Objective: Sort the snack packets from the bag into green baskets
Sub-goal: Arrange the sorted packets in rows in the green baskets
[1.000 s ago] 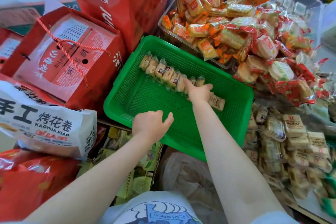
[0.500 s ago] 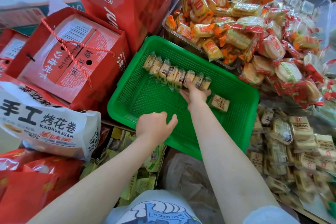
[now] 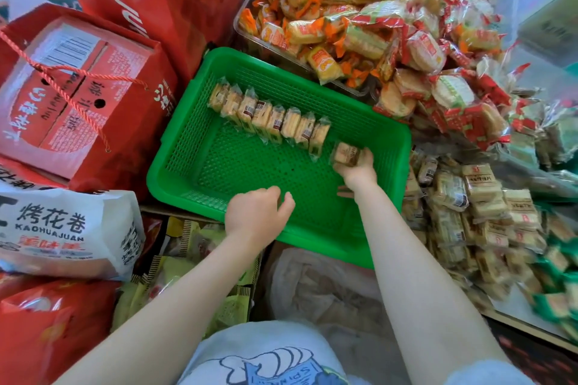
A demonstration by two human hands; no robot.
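A green plastic basket [image 3: 200, 147] lies in the middle of the view. Inside it, a row of several clear-wrapped biscuit packets [image 3: 269, 117] stands on edge along the far side. My right hand [image 3: 356, 167] is inside the basket at the right end of that row and grips one more biscuit packet [image 3: 345, 153]. My left hand [image 3: 258, 212] grips the basket's near rim, fingers curled over the edge. A crumpled clear plastic bag [image 3: 319, 287] with pale snacks lies below the basket, between my forearms.
Red gift boxes [image 3: 78, 97] and a white snack bag [image 3: 65, 228] crowd the left. A heap of orange and red wrapped snacks [image 3: 375, 19] rises behind the basket. Beige packets [image 3: 478, 206] pile up on the right, green ones [image 3: 560, 278] further right.
My right hand left the end of the row, moved right and picked up the loose packet lying on the basket floor. My left hand stayed on the rim.
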